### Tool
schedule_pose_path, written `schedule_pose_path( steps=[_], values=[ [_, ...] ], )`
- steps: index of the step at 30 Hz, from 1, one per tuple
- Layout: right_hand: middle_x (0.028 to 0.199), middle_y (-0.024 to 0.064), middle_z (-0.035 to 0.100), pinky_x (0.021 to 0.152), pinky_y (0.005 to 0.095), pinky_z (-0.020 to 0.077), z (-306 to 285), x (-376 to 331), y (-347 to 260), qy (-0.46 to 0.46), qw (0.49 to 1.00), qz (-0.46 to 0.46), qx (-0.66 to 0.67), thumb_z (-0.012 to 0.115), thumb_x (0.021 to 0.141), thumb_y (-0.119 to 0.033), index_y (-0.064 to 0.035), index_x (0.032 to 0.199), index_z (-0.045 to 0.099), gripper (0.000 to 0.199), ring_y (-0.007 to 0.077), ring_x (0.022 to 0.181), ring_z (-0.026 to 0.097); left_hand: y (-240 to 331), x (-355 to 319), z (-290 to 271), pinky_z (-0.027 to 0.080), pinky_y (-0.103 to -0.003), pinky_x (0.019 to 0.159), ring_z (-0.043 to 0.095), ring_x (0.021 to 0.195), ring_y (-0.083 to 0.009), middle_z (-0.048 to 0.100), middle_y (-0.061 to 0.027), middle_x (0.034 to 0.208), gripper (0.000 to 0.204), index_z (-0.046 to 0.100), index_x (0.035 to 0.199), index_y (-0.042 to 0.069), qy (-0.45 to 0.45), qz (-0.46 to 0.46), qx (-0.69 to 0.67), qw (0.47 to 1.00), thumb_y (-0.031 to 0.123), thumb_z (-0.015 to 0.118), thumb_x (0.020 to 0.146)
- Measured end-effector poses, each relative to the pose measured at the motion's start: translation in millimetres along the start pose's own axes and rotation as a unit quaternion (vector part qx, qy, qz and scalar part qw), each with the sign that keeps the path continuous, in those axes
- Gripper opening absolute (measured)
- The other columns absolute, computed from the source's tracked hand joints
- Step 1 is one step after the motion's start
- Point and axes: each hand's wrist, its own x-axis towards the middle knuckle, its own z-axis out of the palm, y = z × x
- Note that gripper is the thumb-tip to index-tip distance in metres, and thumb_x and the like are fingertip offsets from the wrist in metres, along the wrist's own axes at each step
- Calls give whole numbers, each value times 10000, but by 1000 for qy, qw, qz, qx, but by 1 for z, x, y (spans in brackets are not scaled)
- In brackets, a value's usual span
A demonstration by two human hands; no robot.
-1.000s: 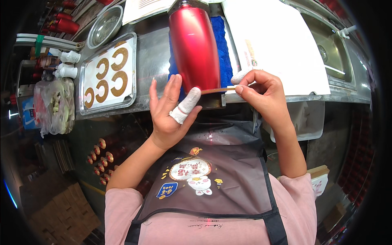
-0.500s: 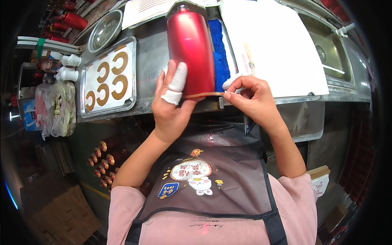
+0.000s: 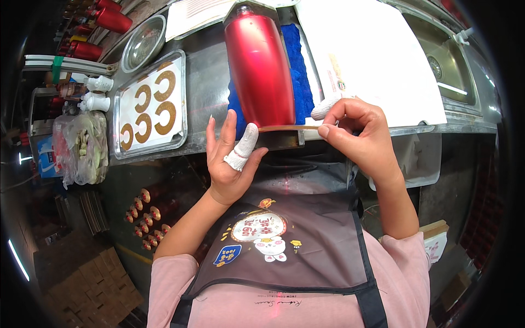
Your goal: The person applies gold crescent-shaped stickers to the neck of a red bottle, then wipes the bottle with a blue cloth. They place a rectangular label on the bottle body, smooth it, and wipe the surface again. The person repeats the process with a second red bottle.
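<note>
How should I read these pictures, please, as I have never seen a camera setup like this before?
There is no machine here: you are seeing a person's two bare hands, filmed by a wide fisheye camera worn on the head and looking down, so straight edges bend near the rim.

The right hand pinches one end of a thin brown strip. The left hand is spread open, its covered index fingertip at the strip's other end. The strip runs along the near end of a red bottle, which lies over a blue cloth, its neck pointing away.

On the metal worktop, to the left, a tray carries brown curved pieces; to the right is a white sheet.
</note>
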Motion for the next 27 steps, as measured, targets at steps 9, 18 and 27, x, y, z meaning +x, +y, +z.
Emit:
schedule_pose_path(
  steps=[9, 18, 27],
  values=[
    [723, -59, 600, 564, 164, 355, 1, 12, 22, 5, 998, 46, 38, 745, 858, -95, -35, 834, 664, 103, -13, 625, 486, 9, 18, -6, 289, -636, 1134, 614, 1256, -395, 508, -295, 1471, 486, 717, 1240, 52, -11, 47, 60, 997, 57, 839, 770],
    [758, -57, 616, 578, 156, 365, 8, 16, 32, -4, 999, 40, -1, 750, 877, -100, -29, 849, 674, 108, -18, 643, 491, 27, 51, 4, 286, -684, 1098, 562, 1288, -452, 552, -208, 1465, 464, 762, 1205, 233, 3, 91, 150, 984, 137, 775, 751],
    [763, -59, 605, 569, 155, 359, 15, 10, 19, -37, 997, 49, 37, 759, 860, -86, -27, 831, 668, 112, -21, 636, 489, 4, 28, 5, 353, -569, 1133, 557, 1319, -407, 553, -247, 1446, 738, 579, 1400, 2, 44, -65, -64, 995, 115, 877, 735]
  ],
)
